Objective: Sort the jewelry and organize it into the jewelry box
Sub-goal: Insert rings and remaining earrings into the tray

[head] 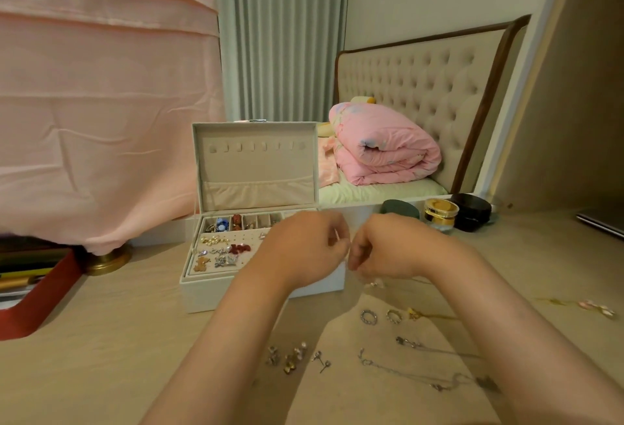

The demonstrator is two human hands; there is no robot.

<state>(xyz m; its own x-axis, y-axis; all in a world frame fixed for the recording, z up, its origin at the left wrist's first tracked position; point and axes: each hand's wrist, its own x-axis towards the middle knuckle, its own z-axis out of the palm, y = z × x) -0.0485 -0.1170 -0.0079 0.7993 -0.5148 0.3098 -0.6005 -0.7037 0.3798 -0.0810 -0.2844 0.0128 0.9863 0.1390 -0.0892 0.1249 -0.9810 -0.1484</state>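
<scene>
A white jewelry box [209,293] stands open on the table, its lid [255,164] upright. Its top tray holds rings, pearls, red pieces and several earrings [223,252]. My left hand [304,249] and my right hand [381,249] hover close together over the box's right front corner, fingers curled, pinching something tiny and pale between them; I cannot make out what it is. Loose on the table lie two rings [368,316], several earrings [290,357], silver chains [405,370] and a gold chain [429,315].
A gold-lidded jar [440,213], a dark green case [400,208] and a black case [472,212] stand behind my right hand. A red tray [40,303] with books sits at the left, beside a brass lamp base [108,262]. A mirror behind reflects a bed.
</scene>
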